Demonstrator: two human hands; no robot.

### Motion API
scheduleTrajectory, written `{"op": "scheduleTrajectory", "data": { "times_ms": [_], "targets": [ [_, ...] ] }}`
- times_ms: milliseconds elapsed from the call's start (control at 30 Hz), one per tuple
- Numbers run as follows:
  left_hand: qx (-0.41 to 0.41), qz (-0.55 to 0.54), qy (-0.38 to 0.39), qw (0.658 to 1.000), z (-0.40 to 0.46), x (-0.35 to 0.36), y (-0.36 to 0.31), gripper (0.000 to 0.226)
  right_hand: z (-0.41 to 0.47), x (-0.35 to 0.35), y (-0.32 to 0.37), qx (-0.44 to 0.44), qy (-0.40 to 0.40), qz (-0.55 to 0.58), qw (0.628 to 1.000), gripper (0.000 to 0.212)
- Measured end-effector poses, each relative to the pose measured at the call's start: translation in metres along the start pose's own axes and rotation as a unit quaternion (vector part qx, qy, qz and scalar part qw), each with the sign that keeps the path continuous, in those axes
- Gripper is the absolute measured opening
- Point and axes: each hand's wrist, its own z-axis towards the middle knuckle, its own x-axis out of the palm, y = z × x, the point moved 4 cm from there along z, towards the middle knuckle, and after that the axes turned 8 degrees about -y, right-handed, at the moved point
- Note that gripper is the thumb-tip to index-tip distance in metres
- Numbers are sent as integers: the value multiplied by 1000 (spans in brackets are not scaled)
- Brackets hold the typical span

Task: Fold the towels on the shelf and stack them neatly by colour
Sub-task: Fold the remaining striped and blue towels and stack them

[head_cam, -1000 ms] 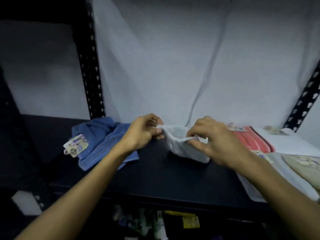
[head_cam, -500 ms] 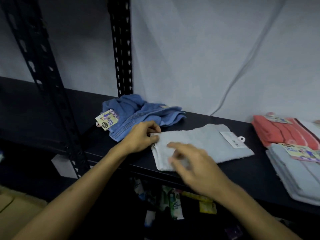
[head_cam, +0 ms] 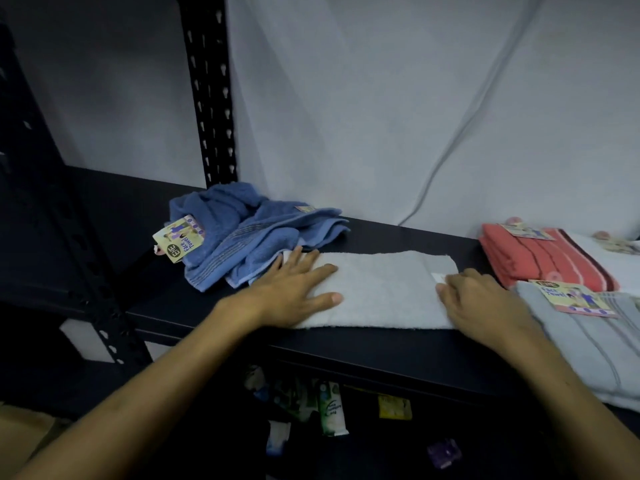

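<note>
So the grey towel (head_cam: 381, 289) is laid out flat in a long strip along the front of the black shelf (head_cam: 363, 351), right between the two hands. The left hand (head_cam: 294, 289) is pressed palm-down on its left end with the fingers spread wide, not gripping anything, just flat on the cloth. The right hand (head_cam: 485, 303) sits on the towel's right end, fingers curled loosely downward on the fabric, and a small white tag (head_cam: 439, 277) pokes out just by its fingertips. Can't really tell if it's pinching the edge or only resting there.

Just behind and to the left of the left hand there's a crumpled blue towel (head_cam: 249, 233), unfolded, touching the grey one's far-left corner. It's got a printed "Face Towel" card (head_cam: 178, 239) hanging off its left side.

Over past the right hand is a folded coral-red towel (head_cam: 540, 261) with darker stripes, and nearer than that, right beside the right wrist, a folded pale grey-blue towel (head_cam: 595, 344) with its own label card (head_cam: 571, 296) on top. Something white lies further right of the red one, mostly cut off.

Behind everything hangs a pale sheet (head_cam: 381, 98), with a black perforated upright (head_cam: 211, 88) of the rack above the blue towel. Below the shelf it's dark, some small packets (head_cam: 329, 407) down there, too murky to read.
</note>
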Motion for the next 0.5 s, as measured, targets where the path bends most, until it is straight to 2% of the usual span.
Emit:
{"op": "scheduleTrajectory", "data": {
  "times_ms": [67, 100, 167, 233, 333, 500],
  "targets": [
    [-1, 21, 29, 999, 6, -11, 3, 66, 3, -7, -6, -1, -4, -6, 1000, 41],
    [-1, 48, 16, 999, 11, -16, -2, 61, 7, -10, -9, -3, -11, 6, 1000, 39],
    [22, 87, -68, 994, 22, -22, -33, 49, 20, -13, -14, -6, -45, 79, 996, 30],
    [68, 57, -136, 987, 35, -13, -81, 45, 27, -8, -13, -13, -52, 183, 982, 26],
    [66, 10, -96, 993, 62, 21, -130, 48, 20, 17, -2, -22, -7, 245, 969, 41],
    [8, 32, -58, 998, 80, 50, -118, 58, 22, 39, -7, -19, -24, 210, 977, 46]
  ]
}}
